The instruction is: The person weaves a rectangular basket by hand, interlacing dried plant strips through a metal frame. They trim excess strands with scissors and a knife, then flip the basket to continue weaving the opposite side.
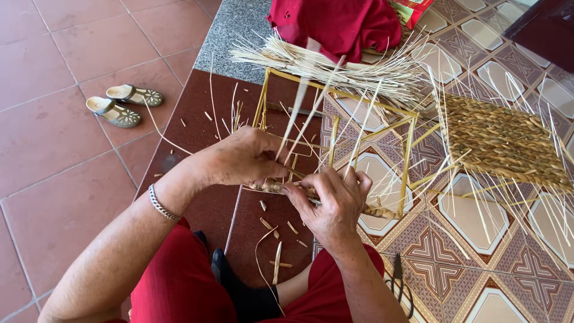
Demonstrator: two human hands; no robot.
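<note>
Left hand (pixel 248 158) and right hand (pixel 335 200) pinching straw strands (pixel 311 113) at yellow wire frame (pixel 406 161); fingertips hidden; scissors (pixel 399 281) partly cut off.

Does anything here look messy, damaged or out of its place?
Only small litter: short straw scraps lie scattered on the dark red floor by the left hand and right hand. Scissors lie loose by the knee. The frame shows no damage.
</note>
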